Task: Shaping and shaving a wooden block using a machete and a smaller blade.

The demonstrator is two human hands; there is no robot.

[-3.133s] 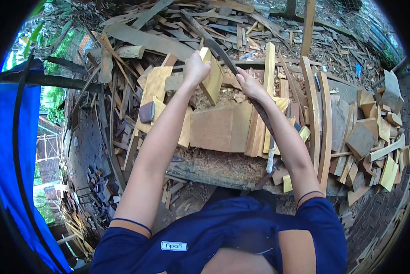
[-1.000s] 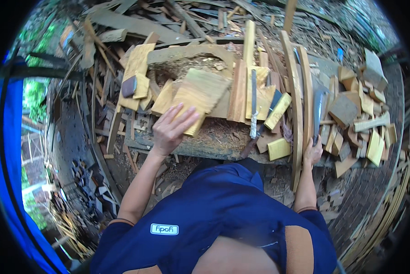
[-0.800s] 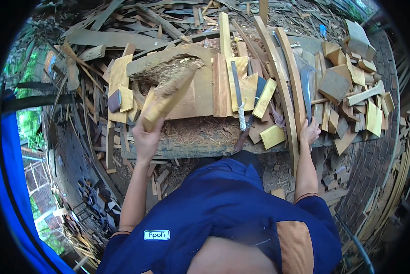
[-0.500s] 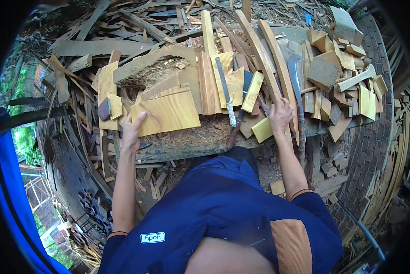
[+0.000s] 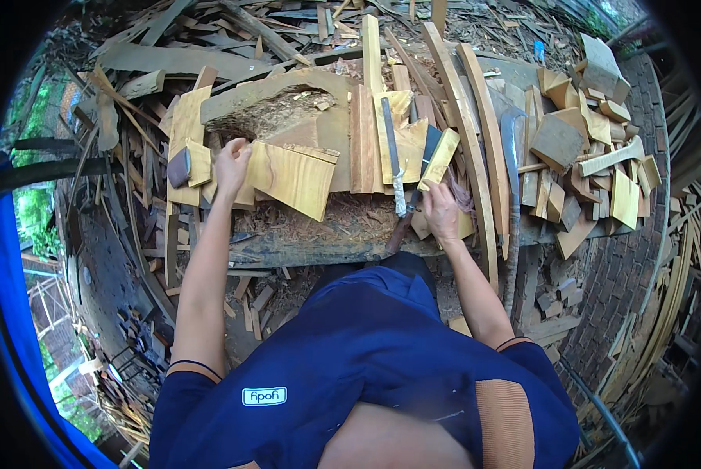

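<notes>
My left hand (image 5: 233, 160) is closed on the left end of a flat yellow board (image 5: 292, 180), which lies at an angle on the workbench. My right hand (image 5: 439, 205) has its fingers closed at the lower end of a narrow yellow block (image 5: 441, 158). Just left of that block is a dark metal tool (image 5: 389, 141) with a white-wrapped handle. Farther right, a long curved blade (image 5: 511, 148) lies beside two long curved timbers (image 5: 464, 133).
The worn workbench (image 5: 304, 254) bears offcuts, shavings and a heap of blocks (image 5: 561, 144) at right. A small dark purple block (image 5: 180, 168) sits at left. Scrap planks (image 5: 194, 59) are piled behind. A blue tarp (image 5: 14, 289) hangs far left.
My right hand has let go of the long blade and moved left to the narrow block. My left hand has moved farther from my body, turning the yellow board at an angle.
</notes>
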